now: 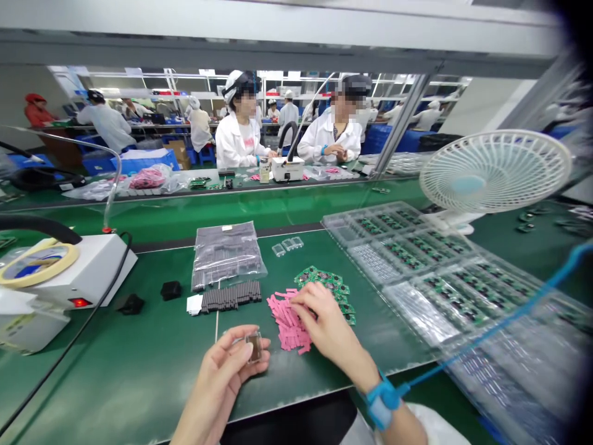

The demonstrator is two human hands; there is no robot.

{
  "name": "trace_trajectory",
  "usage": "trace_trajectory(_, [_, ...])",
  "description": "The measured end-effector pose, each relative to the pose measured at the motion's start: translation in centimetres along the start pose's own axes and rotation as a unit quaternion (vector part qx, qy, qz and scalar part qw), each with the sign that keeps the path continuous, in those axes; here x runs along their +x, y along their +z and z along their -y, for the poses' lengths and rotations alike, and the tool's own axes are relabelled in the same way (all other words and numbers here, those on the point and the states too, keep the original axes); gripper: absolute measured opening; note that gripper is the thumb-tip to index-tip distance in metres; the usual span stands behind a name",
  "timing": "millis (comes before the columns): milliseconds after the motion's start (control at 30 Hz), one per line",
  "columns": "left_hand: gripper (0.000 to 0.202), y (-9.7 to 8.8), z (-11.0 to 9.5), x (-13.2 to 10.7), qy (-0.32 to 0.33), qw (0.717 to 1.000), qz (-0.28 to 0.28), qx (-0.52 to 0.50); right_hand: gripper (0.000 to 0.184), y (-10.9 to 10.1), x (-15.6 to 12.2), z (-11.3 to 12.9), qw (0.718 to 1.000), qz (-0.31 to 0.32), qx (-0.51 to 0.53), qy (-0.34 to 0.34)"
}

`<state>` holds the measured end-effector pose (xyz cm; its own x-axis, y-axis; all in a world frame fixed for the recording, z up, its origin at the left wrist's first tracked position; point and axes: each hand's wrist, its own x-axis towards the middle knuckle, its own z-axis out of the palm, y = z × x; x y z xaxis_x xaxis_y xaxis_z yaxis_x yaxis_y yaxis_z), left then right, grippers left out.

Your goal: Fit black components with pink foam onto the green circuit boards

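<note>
My left hand (231, 358) is closed around a small clear plastic case (254, 348) with a brownish face, held between thumb and fingers above the green bench. Over the upper right edge of a loose pile of pink strips (290, 330), my right hand (319, 312) has its fingertips pinched together on a strip. Partly behind that hand lie several green circuit boards (330, 278). A blue wrist strap (382, 402) with a cord is on my right wrist. Further back on the bench sit several clear plastic cases (288, 246).
A row of dark strips (231, 296) lies below a clear bag of similar pieces (227, 253). Trays of circuit boards (412, 247) are at right, beside a fan (491, 173). A white machine (99, 262) stands left, near black blocks (170, 290). Co-workers (241, 136) sit opposite.
</note>
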<state>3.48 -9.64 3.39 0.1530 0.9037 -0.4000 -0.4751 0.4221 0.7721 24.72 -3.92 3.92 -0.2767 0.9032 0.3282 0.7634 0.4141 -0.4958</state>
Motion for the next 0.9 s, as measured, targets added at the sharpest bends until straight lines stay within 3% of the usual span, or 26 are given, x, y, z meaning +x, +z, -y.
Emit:
trace_trajectory(200, [0.039,-0.1,0.0,0.0,-0.003,1.000,0.012,-0.005,0.026,-0.3,2.6,-3.5,0.992,0.021,-0.120,0.012])
trace_trajectory(433, [0.043,0.4,0.7,-0.2,-0.013,1.000,0.012,-0.011,0.027,0.1,2.2,-3.4,0.981,0.041,-0.188,-0.018])
trace_trajectory(633, [0.040,1.1,1.4,-0.2,-0.035,0.998,0.035,-0.039,0.025,0.0,2.5,-3.8,0.981,0.042,-0.186,-0.028])
trace_trajectory(767, [0.044,1.7,1.6,-0.3,-0.037,0.997,0.027,-0.067,0.024,-0.9,1.5,-2.0,0.989,0.033,-0.140,-0.030])
trace_trajectory(900, [0.044,2.1,1.6,-0.2,-0.035,0.996,0.015,-0.086,0.019,-1.7,-0.5,1.4,0.995,0.047,-0.029,-0.081])
